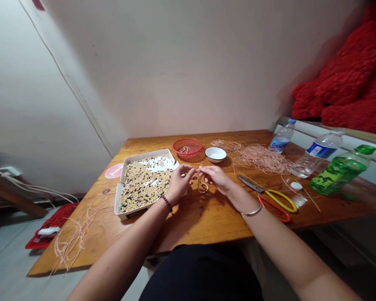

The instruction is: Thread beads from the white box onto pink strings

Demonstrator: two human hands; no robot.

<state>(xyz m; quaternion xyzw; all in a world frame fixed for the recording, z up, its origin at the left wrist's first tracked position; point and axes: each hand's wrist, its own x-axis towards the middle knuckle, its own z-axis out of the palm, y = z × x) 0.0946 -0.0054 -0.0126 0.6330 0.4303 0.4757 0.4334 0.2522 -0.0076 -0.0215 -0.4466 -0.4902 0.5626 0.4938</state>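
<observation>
Above the middle of the table, my left hand (181, 182) and my right hand (218, 176) meet with their fingertips pinched on a thin pink cord (199, 167). A string of pale beads with some dark ones, a beaded bracelet (203, 187), hangs in a loop beneath my fingers. Its cord ends are partly hidden by the fingers. Just left of my left hand lies a white box (144, 154) with many loose tan and dark beads (138, 184). Scissors (263, 192) with yellow and orange handles lie open to the right of my right hand.
A red plastic basket (174, 149) holding a beaded piece and a white bowl (216, 159) stand behind my hands. Pink cord (260, 156) is heaped back right, near several bottles (319, 150). More cord (81, 234) lies loose at left. A wall (188, 75) rises behind the table.
</observation>
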